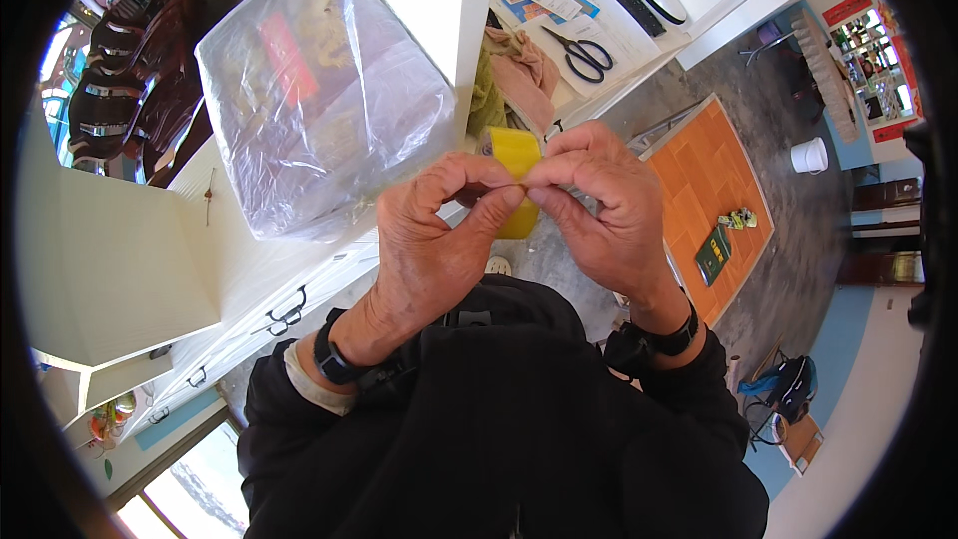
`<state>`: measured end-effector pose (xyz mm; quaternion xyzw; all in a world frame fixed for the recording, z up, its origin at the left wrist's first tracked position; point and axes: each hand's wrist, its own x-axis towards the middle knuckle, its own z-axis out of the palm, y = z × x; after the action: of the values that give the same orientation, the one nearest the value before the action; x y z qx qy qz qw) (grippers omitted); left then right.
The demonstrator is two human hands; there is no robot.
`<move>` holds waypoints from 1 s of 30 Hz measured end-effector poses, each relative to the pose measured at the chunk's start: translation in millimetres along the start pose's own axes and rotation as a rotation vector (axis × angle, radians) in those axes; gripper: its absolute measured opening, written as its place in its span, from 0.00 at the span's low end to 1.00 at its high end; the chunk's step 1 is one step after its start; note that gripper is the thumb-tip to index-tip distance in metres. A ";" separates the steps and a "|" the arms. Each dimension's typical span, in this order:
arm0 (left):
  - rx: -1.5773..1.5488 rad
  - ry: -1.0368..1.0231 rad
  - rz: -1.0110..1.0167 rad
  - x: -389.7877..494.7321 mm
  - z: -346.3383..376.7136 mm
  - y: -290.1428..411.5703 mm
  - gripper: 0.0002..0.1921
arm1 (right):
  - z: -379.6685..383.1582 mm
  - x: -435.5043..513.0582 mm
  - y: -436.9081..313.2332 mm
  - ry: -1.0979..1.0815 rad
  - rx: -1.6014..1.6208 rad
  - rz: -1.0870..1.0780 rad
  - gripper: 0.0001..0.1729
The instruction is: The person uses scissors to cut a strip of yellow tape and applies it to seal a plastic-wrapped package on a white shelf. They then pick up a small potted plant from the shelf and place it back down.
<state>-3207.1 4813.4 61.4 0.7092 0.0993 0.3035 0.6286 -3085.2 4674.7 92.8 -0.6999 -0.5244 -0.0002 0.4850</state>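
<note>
A roll of yellow packing tape [515,146] is held up in front of my chest, its edge turned towards me. My left hand [441,232] and my right hand [606,202] meet at it, thumb and index fingertips pinched together on its near side. The fingertips hide whatever small piece of tape lies between them. Left of the hands, a large box wrapped in clear plastic [389,105] rests on the white cabinet top, with a red label [288,60] showing through. Black-handled scissors [587,60] lie on papers beyond my right hand.
Crumpled cloths [520,71] lie beside the papers. A black keyboard [632,6] is farther back on the counter. At right stands a low table with an orange wood-patterned top [692,165], bearing a dark green packet [713,256]. A white bucket [809,156] stands on the floor.
</note>
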 end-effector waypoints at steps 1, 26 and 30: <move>-0.029 0.009 -0.018 -1.0 0.7 -0.1 0.05 | 0.7 -1.1 -0.1 -0.008 0.020 0.017 0.09; -0.287 0.086 -0.355 -11.5 -13.6 16.0 0.06 | -3.2 -3.5 5.5 0.011 0.090 -0.123 0.11; -0.361 0.041 -0.432 -10.7 -16.7 17.4 0.07 | -2.3 1.8 6.4 -0.034 -0.030 -0.248 0.12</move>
<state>-3229.1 4818.3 75.1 0.5417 0.2052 0.1894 0.7929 -3078.6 4674.6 90.5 -0.6367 -0.6150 -0.0562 0.4617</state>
